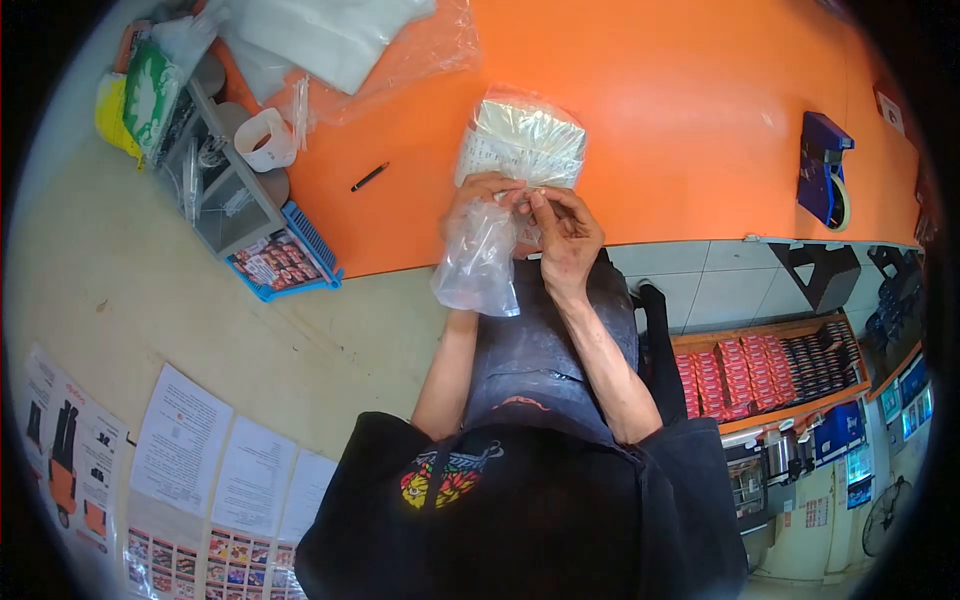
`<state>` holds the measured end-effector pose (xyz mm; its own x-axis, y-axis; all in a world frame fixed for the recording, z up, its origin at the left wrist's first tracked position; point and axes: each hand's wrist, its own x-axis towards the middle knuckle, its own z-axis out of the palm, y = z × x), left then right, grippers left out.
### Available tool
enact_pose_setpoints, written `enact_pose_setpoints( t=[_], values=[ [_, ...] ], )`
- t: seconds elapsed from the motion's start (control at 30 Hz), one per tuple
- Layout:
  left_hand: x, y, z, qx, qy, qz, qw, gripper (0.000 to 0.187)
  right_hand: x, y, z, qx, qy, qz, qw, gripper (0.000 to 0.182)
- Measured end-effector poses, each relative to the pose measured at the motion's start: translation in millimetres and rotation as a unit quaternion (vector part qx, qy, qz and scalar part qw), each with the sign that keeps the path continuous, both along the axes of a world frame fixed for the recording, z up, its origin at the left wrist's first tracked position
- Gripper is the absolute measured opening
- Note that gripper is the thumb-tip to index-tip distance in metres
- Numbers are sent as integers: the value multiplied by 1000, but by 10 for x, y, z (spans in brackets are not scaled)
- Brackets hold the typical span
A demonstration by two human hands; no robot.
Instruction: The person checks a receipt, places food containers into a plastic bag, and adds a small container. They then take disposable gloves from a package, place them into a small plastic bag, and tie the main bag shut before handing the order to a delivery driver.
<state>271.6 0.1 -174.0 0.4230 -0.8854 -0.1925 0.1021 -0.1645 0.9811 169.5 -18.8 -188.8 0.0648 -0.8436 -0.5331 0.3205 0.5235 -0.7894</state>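
A clear plastic bag [478, 262] has its gathered neck between my two hands, and its loose open end hangs toward me over the table edge. Inside its filled part lies a pale block-shaped pack [528, 135] with printed marks on its side, resting on the orange table [660, 130]. My left hand [472, 200] is closed around the neck, partly hidden by the crumpled plastic. On the other side, my right hand [568, 235] pinches the same neck with thumb and fingers. The fingertips of both hands meet just in front of the pack.
A black pen [370, 177] lies to the left. Beyond it are a white cup-like container [266, 140], a grey organizer [235, 210] and a blue basket [290, 260] of small packets. Plastic sheets [330, 40] lie at the back; a blue tape dispenser [822, 170] stands right.
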Motion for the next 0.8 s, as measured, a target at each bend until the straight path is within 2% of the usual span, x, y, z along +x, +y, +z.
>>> enact_pose_setpoints(
  t=[0.03, 0.13, 0.33, 0.47, 0.53, 0.57, 0.63, 0.67, 0.8],
  values=[
    [1, -13, -15, -25, -27, -10, 999, 19, 8, 2, -6, -9, 0, 0, 1000, 13],
    [5, 1, -38, -14, 39, 17, 999, 20, 11, 3, -7, -20, 7, -1, 1000, 13],
    [6, 17, -70, 2, 70, 38, 997, 28, 5, 8, -11, -21, 18, 3, 1000, 14],
    [67, 16, -70, 25, -71, -28, 997, 35, 7, -46, 41, -10, 26, 18, 999, 11],
    [76, -1, -35, 55, -125, -55, 989, 45, -4, -88, 55, -15, 58, 56, 997, 13],
    [77, -2, -55, 50, -110, -42, 992, 45, -14, -120, 73, -17, 75, 74, 994, 13],
    [72, -4, -114, 39, -82, -15, 996, 44, -64, -220, 143, -89, 172, 167, 967, 13],
    [93, -22, -83, 45, -105, -34, 993, 41, -94, -279, 177, -125, 220, 212, 944, 13],
    [171, -38, -38, 61, -164, -85, 981, 31, -214, -447, 179, -94, 168, 288, 938, 13]
  ],
)
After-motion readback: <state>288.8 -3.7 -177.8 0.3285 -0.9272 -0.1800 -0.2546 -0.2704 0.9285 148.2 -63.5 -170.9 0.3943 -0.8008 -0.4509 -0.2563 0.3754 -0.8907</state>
